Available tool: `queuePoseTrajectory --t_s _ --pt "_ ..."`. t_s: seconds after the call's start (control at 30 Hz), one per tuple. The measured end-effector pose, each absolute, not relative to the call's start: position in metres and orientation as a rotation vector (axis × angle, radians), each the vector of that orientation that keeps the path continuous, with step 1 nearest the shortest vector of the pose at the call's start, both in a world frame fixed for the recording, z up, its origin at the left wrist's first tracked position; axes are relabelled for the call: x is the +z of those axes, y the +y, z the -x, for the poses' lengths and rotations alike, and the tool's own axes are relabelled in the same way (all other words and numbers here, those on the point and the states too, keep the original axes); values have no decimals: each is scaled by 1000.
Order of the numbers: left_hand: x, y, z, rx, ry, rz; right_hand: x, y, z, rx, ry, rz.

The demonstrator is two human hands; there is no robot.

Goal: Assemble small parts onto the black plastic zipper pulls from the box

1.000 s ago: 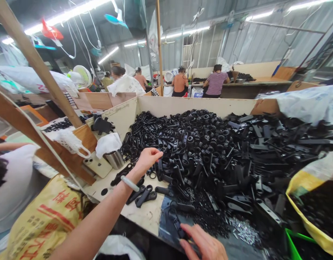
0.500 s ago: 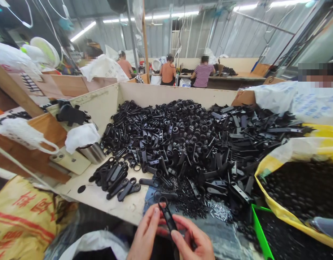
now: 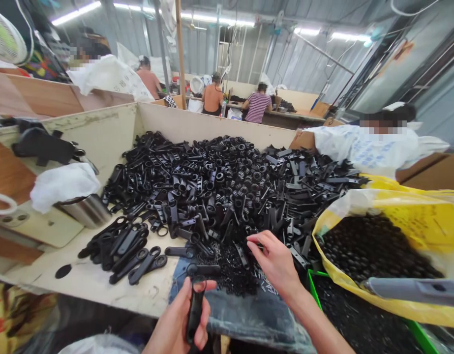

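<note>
Corrugated metal walls (image 3: 289, 54) are rising beyond a heap (image 3: 208, 189) of black parts, and a person in a striped top (image 3: 258, 104) is leaning forward behind it. Nearer than the heap, the left hand (image 3: 177, 319) is gripping a ringed black handle (image 3: 196, 314) alone, since the right hand (image 3: 274, 258) is no longer on it as it was half a second ago. That right hand is now hovering at the heap's near edge, beside silver pins (image 3: 264, 282), thumb and fingertips drawn together; whether they are pinching anything, one cannot tell. Seemingly, the left hand is steadying the handle, leaving the right free among small parts. Similar handles (image 3: 131, 246) are lying left of the heap.
</note>
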State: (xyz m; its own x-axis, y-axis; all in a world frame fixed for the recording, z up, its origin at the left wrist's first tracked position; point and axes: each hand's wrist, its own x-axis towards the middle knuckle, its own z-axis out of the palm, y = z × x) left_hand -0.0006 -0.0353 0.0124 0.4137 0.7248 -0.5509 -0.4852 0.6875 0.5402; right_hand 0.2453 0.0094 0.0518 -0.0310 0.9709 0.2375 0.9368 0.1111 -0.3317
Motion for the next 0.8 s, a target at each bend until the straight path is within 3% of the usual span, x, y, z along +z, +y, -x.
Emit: queuePoseTrajectory --t_s 0.23,0.43,0.67,0.8 --pt "20 -36 7 657 709 -116 57 46 -246 160 -2379 1782" --pt "30 -39 1 737 879 -390 64 45 -255 304 -2353 1649" --pt "33 -44 -14 835 951 -549 52 -21 -210 1105 -1737 1238" --pt "32 -56 -22 835 934 -393 29 -58 -184 870 -1811 1232"
